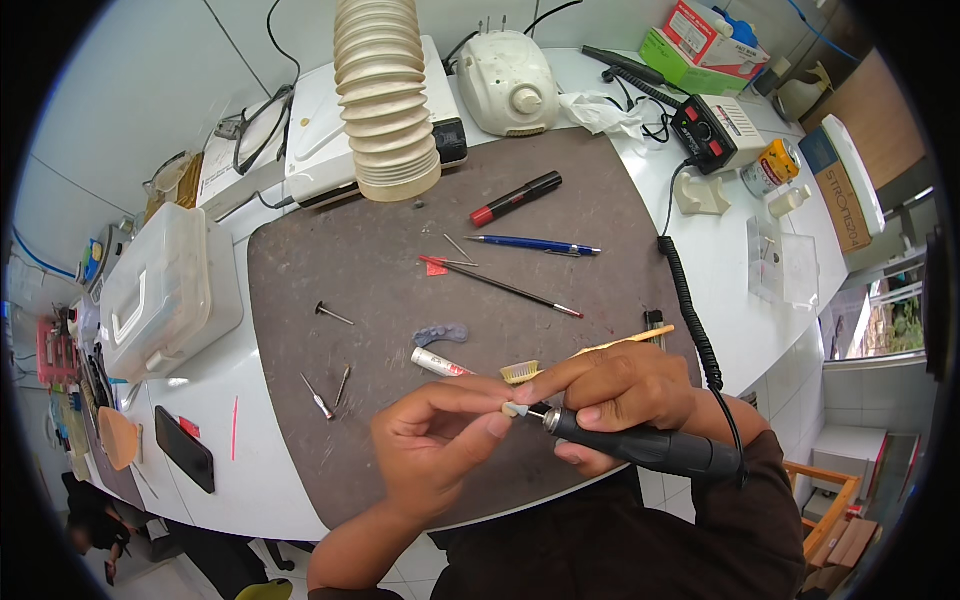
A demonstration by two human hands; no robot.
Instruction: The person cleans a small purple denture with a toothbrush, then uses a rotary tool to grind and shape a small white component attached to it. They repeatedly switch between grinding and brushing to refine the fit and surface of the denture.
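Note:
My left hand pinches a small pale tooth-coloured piece between thumb and fingertips; the fingers partly hide it. My right hand is closed around a black rotary handpiece, its fingers near the metal nose. The light-coloured tip of the handpiece's bit meets the small piece, or lies very close to it. Just beyond my hands are a toothbrush with a yellowish handle, a white tube and a grey-blue arch-shaped piece.
On the brown mat lie a red-black marker, a blue mechanical pencil, a thin brush and loose burs. A ribbed hose hangs above. The handpiece's coiled cord runs to a control box.

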